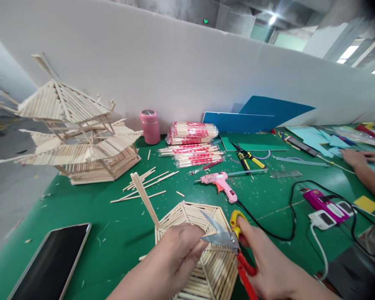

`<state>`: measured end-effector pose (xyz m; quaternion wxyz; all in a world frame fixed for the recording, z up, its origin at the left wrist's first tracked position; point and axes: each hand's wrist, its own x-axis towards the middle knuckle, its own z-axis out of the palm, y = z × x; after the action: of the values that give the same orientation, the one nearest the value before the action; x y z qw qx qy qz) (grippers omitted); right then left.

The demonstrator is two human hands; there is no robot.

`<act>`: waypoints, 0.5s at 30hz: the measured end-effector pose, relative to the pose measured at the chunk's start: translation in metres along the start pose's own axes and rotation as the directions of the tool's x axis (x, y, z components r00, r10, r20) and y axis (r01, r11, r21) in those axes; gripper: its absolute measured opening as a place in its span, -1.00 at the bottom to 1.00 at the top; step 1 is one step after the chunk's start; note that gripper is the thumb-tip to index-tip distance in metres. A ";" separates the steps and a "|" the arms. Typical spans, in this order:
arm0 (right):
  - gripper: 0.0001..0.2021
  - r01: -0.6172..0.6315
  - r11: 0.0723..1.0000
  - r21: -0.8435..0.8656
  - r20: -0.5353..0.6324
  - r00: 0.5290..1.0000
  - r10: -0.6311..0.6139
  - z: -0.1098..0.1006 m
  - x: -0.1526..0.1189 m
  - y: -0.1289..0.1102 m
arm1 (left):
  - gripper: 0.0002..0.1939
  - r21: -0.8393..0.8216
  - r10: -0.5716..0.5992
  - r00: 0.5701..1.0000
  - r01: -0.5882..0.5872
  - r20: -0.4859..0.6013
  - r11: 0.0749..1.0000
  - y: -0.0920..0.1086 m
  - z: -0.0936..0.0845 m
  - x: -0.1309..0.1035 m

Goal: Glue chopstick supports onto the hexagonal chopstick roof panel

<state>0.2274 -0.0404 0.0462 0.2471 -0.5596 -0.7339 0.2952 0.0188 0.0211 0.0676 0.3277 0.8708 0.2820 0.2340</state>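
In my right hand (265, 258) is a pair of scissors (226, 239) with red and yellow handles, its blades parted and pointing left. My left hand (178, 254) is closed in a pinch over the stick frame, close to the blade tips; what its fingers grip is too hidden to name. Below both hands lies a many-sided frame of thin wooden sticks (221, 266), partly covered by them. From its far left corner a bundle of sticks (143, 198) rises at a tilt.
A stick pagoda (90, 154) stands at left, a phone (53, 262) nearer. Beyond the frame are loose sticks (146, 185), wrapped stick packs (192, 143), a pink bottle (150, 127), a glue gun (220, 183) and pliers (243, 158). A power strip (326, 206) and another person's hand (354, 160) are right.
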 end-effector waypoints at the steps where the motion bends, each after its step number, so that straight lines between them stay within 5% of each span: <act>1: -0.71 -0.007 0.999 0.047 -0.008 1.000 0.007 0.001 0.000 0.001 | -0.68 -0.005 -0.004 1.000 0.004 0.009 1.000 0.000 0.001 0.000; 9: -0.84 -0.172 0.942 0.289 -0.050 0.980 0.195 -0.008 0.011 0.006 | -0.70 -0.164 -0.139 0.982 0.159 0.131 0.974 -0.001 -0.001 0.006; 15: -0.83 -0.269 0.777 0.569 -0.017 0.941 0.338 -0.012 0.014 0.011 | -0.67 -0.567 -0.242 0.927 0.368 0.287 0.737 -0.009 -0.004 0.007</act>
<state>0.2395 -0.0230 0.0469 0.3918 -0.5901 -0.4992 0.4991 0.0183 0.0326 0.0659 0.6512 0.6776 0.2970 0.1691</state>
